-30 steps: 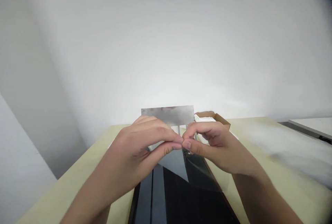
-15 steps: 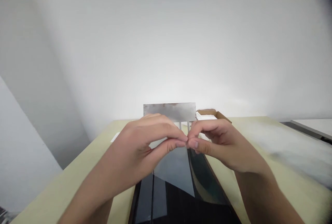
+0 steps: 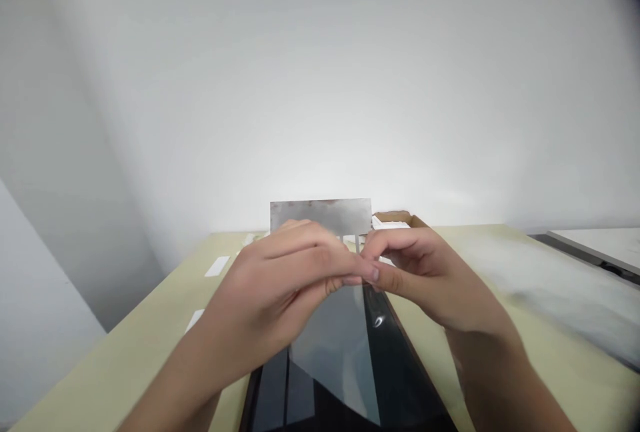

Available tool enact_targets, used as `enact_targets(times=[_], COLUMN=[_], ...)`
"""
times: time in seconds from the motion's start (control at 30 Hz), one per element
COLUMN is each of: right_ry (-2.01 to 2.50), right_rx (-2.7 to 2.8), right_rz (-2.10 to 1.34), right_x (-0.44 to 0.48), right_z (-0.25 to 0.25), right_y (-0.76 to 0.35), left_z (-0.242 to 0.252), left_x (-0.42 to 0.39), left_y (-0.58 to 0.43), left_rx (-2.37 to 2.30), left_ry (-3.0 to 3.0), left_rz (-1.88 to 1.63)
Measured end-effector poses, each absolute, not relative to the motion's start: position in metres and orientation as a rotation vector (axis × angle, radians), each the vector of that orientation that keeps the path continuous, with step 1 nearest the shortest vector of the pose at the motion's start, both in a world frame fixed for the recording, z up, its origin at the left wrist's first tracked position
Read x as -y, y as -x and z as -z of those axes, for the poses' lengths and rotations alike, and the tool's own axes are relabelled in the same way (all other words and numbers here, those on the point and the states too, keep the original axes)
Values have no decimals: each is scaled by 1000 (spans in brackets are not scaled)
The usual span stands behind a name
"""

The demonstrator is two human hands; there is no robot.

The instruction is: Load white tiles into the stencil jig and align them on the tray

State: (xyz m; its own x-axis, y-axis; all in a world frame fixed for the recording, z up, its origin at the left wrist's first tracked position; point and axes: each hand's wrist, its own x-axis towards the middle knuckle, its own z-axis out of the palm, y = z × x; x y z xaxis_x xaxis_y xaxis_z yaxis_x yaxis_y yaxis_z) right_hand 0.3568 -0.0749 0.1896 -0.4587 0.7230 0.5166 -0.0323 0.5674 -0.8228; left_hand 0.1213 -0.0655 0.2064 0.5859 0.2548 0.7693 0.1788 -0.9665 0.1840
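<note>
While I pinch a clear film (image 3: 335,352) over the black panel (image 3: 405,379), my hands meet at its top edge.

Left of the black panel, three white paper strips (image 3: 217,266) lie on the pale table (image 3: 125,359). My left hand (image 3: 280,285) grips the film's upper edge between thumb and fingers, and my right hand (image 3: 425,279) grips it the same way, fingertips touching. The film hangs above the panel, its long axis running toward me along the panel, and it narrows to a corner at the near end. Beyond the panel's far end stand one grey sheet (image 3: 320,215) with two narrow strips (image 3: 350,240) below it, then one open cardboard box (image 3: 395,219) holding something white I can't identify. Far right of the panel is one white-topped desk (image 3: 595,245).
</note>
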Motion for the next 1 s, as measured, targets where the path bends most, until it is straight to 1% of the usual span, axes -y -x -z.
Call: enact_targets(times=[0.3, 0.47, 0.8, 0.9, 1.0], right_ry=[474, 415, 360, 265, 270], right_rx=[1722, 1709, 1690, 1671, 1646], right_rz=[-1170, -1227, -1287, -1347, -1409], right_x=[76, 72, 73, 79, 86], right_z=[-188, -183, -183, -183, -185], right_y=[-356, -355, -358, -363, -365], left_z=[-203, -201, -202, -201, -200], left_x=[65, 68, 70, 73, 77], left_y=[-123, -123, -122, -121, -120], left_rx=[-300, -335, -347, -392, -366], left_ry=[-2738, -2786, -2822, -2840, -2860], left_rz=[-1463, -1556, -1572, -1636, -1625])
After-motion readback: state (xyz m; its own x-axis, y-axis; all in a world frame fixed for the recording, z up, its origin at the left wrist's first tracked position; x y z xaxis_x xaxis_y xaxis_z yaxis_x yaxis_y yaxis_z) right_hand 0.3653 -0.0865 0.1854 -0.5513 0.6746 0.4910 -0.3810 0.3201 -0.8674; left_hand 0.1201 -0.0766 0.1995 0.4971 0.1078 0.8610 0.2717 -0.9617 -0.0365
